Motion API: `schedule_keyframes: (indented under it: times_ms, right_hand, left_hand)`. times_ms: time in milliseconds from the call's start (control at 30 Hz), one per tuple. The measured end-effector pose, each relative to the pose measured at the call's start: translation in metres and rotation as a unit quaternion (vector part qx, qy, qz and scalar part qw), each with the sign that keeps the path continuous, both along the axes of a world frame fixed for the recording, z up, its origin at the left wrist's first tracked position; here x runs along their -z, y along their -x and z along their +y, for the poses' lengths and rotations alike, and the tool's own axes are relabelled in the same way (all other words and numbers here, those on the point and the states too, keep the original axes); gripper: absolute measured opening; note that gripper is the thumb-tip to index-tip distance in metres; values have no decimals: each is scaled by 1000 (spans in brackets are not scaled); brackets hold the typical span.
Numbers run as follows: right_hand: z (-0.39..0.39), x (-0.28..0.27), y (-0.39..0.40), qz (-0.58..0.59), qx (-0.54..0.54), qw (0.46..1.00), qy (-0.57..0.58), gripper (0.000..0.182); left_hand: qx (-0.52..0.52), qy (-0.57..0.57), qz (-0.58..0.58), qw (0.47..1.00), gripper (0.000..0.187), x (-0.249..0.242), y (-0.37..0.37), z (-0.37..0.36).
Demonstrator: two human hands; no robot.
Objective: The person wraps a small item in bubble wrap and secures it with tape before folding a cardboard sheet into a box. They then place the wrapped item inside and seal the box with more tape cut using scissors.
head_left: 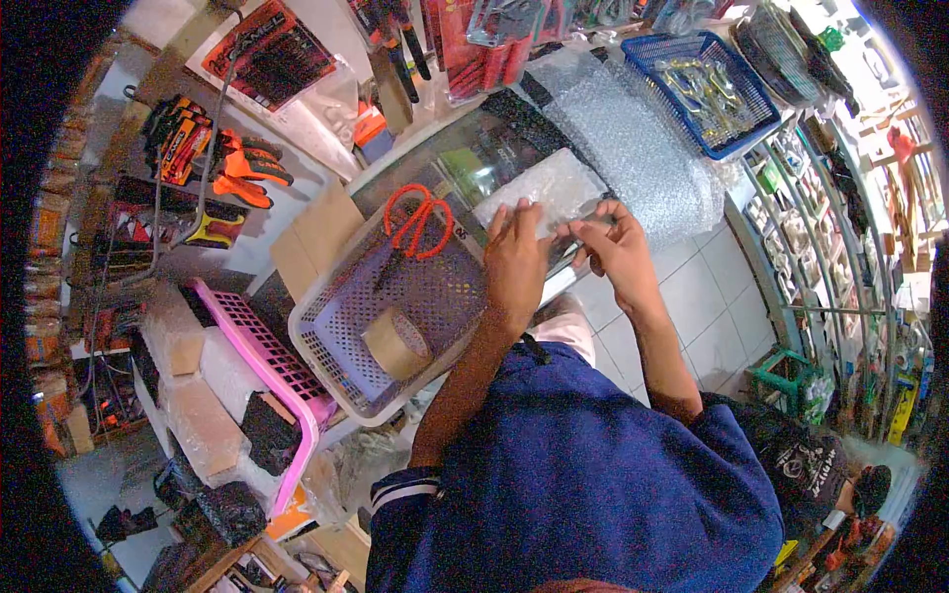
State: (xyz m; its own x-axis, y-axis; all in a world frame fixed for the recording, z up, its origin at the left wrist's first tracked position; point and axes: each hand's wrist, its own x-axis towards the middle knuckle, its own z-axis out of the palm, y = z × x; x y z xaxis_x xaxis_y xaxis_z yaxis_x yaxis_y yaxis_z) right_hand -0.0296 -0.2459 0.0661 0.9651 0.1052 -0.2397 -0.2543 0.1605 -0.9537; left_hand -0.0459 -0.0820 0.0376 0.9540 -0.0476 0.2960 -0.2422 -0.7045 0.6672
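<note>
A pale package in bubble wrap (550, 186) lies on the glass-topped counter in front of me. My left hand (516, 259) is closed on its near left edge, fingertips resting on top. At the package's near right corner, my right hand (621, 252) pinches with thumb and fingers close together. What sits between those fingertips is too small to make out. Left of my left hand stands a grey plastic basket (314, 334). Inside it are orange-handled scissors (419, 225) and a roll of brown tape (397, 342).
A sheet of bubble wrap (643, 148) spreads beyond the package. Blue basket (641, 49) with metal parts stands at the far right. Lower left is a pink basket (300, 465) beside boxes. Tools and orange gloves (247, 168) hang left; racks line the right over tiled floor.
</note>
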Motion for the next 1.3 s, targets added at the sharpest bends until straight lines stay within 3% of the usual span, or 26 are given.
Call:
schedule_keyframes:
  times_ms: [133,233,333,733,1133,1300]
  right_hand:
    - [4,5,-7,6,3,1000,6,32]
    - [4,3,-9,15,-3,1000,-1,32]
    - [1,9,-10,6,-13,1000,24,33]
    - [4,30,-5,-37,18,996,73,35]
    - [2,64,-7,-103,0,994,26,37]
    - [12,67,-10,-176,47,975,129,38]
  left_hand:
    - [-19,63,50,997,60,-12,2,-2]
    - [13,-42,-67,997,53,-6,-1,-2]
    - [26,-129,-92,987,41,9,-2,0]
    - [14,-124,-86,988,31,9,-1,0]
    - [14,-122,-105,987,30,7,0,-1]
    - [27,-128,-110,985,32,8,-2,3]
